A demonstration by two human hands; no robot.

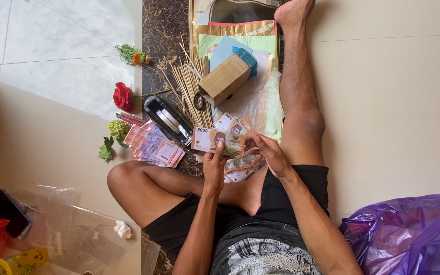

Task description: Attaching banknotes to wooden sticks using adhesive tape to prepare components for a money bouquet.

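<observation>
1. Head view, hands: left hand (pixel 214 165), thumb and fingers pinched on the near edge of a banknote (pixel 215 139), which is held flat above the lap. Right hand (pixel 271 153), fingers closed on the same banknote's right end, where a few more notes seem to be bunched; the exact number cannot be told.
2. Head view, loose notes: a small heap of banknotes (pixel 240 168) lies on the floor just under the hands, between the person's legs. A second, fanned stack of banknotes (pixel 154 145) lies to the left, beside the bent knee.
3. Head view, tools: black tape dispenser (pixel 168 121) between the fanned stack and the held note. Bundle of thin wooden skewers (pixel 189 86) behind it, with scissors (pixel 199 101) touching a cardboard box (pixel 225 79).
4. Head view, decoration: red artificial rose (pixel 124 97), a small orange flower sprig (pixel 133 55), and a green sprig (pixel 114 135) on the floor at left.
5. Head view, surroundings: coloured paper sheets (pixel 235 38) near the outstretched foot; purple plastic bag (pixel 408 234) at lower right; dark phone (pixel 8 213) on clear plastic at lower left.
</observation>
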